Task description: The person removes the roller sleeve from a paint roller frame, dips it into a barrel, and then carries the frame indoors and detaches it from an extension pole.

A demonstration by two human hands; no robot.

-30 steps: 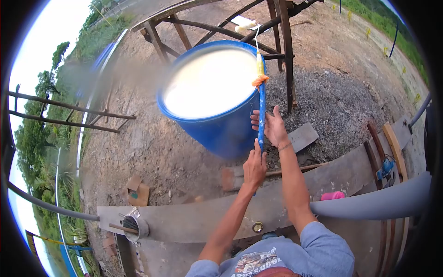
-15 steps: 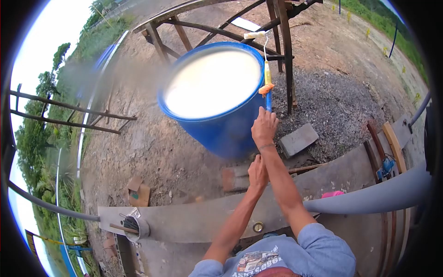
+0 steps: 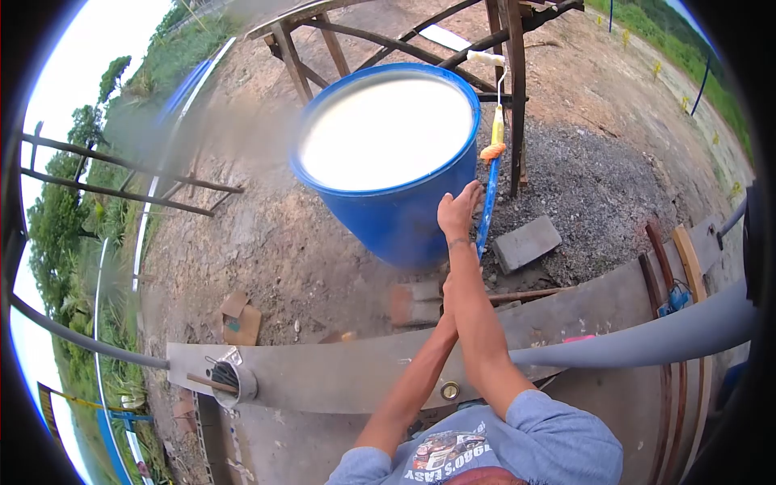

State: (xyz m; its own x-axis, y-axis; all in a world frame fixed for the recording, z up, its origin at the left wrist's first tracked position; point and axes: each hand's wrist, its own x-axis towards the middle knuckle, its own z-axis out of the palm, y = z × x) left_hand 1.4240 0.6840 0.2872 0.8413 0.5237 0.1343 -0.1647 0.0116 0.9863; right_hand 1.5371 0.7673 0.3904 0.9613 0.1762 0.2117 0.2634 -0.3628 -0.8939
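Note:
A paint roller (image 3: 486,58) on a long blue pole (image 3: 488,206) stands up beside the blue drum, an orange wrapping tied where its yellow handle meets the pole. My right hand (image 3: 459,212) is open next to the pole, fingers stretched and thumb apart; whether it touches the pole is unclear. Behind my right forearm, my left hand (image 3: 448,294) is mostly hidden and appears closed round the pole's lower end. Whitish liquid (image 3: 388,133) fills the open blue drum (image 3: 396,222) nearly to its rim.
A grey concrete block (image 3: 527,243) lies on gravel right of the drum. Behind stands a dark timber frame (image 3: 511,105). A ledge (image 3: 323,376) near my body bears a tin of tools (image 3: 242,386) and a small round can (image 3: 449,391). A thick grey pipe (image 3: 638,339) crosses at right.
My right hand has opened and come off the pole. The roller has shifted right, away from the drum's rim, and the view has moved slightly.

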